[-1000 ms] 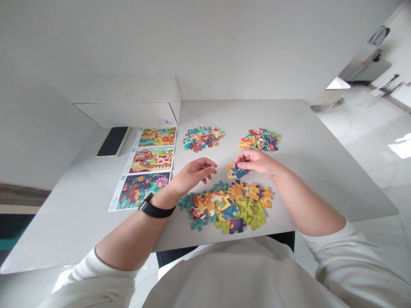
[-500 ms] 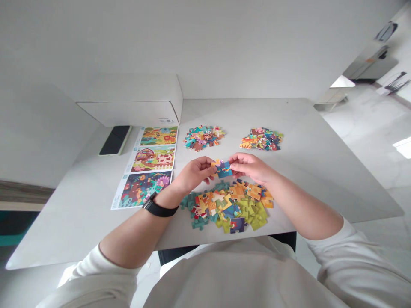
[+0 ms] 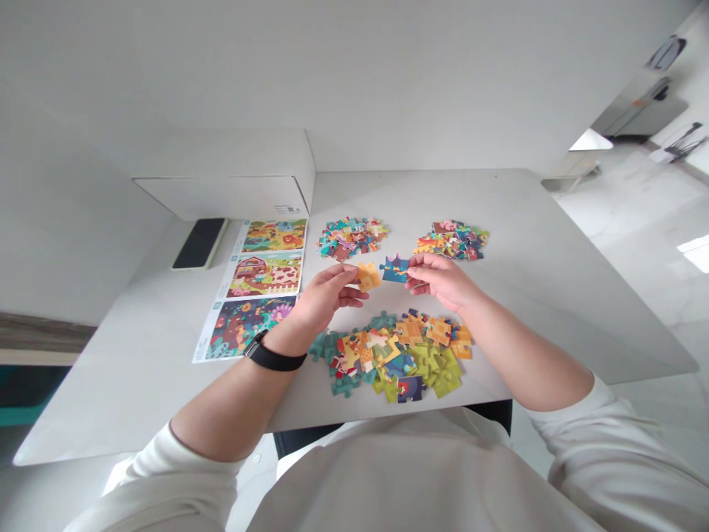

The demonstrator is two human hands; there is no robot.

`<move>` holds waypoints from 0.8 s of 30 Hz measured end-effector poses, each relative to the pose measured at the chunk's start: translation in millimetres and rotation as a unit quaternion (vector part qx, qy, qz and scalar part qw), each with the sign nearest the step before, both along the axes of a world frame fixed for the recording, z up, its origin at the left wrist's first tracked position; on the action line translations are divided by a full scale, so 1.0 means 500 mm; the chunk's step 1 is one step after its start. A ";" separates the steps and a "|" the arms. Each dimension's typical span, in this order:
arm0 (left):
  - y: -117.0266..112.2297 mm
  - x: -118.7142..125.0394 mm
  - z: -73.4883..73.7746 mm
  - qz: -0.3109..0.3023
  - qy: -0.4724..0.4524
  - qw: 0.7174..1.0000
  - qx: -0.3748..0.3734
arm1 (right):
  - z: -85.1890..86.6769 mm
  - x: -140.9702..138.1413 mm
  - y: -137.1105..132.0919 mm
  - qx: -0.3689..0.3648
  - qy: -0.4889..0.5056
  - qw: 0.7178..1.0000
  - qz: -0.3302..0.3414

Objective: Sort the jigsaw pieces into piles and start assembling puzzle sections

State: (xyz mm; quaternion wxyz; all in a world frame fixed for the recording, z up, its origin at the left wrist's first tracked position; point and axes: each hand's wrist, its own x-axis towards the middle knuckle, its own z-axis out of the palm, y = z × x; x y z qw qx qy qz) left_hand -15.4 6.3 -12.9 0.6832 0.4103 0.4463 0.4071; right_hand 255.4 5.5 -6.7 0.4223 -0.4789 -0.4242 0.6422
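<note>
My left hand [image 3: 328, 294] pinches a yellow puzzle piece [image 3: 368, 276] by its left side. A dark blue puzzle piece [image 3: 394, 270] with orange marks is gripped at its right edge by my right hand [image 3: 440, 281]. The two pieces are held up close together, with a small gap between them. Below both hands lies a large heap of loose puzzle pieces [image 3: 399, 355] in green, teal, orange and yellow. Farther back sit two smaller heaps, one at the left [image 3: 353, 236] and one at the right [image 3: 454, 240], the latter just behind my right hand.
A printed picture sheet [image 3: 222, 292] with three scenes lies left of the heaps, its lower corner partly behind my left arm. Beyond it are a phone [image 3: 200, 242] and a white box [image 3: 221, 193] by the wall. The grey table [image 3: 565, 295] extends right.
The two puzzle pieces, overlapping before, are now apart. My left hand has shifted slightly left with the yellow one, and my right hand slightly right and up with the blue one.
</note>
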 end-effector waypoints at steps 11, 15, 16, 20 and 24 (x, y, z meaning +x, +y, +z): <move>0.004 0.001 0.005 0.023 -0.026 0.999 -0.014 | -0.011 0.006 0.004 0.006 -0.016 1.000 -0.019; 0.006 -0.002 0.005 0.027 -0.027 0.999 -0.010 | -0.013 0.004 0.006 0.013 -0.015 1.000 -0.024; 0.006 -0.002 0.005 0.026 -0.023 0.999 -0.009 | -0.014 0.005 0.006 0.014 -0.016 1.000 -0.023; 0.006 -0.004 0.006 0.022 -0.011 1.000 -0.007 | -0.017 0.008 0.008 0.021 -0.020 0.999 -0.020; 0.007 -0.005 0.005 0.021 0.004 1.000 -0.005 | -0.020 0.009 0.009 0.026 -0.024 0.999 -0.014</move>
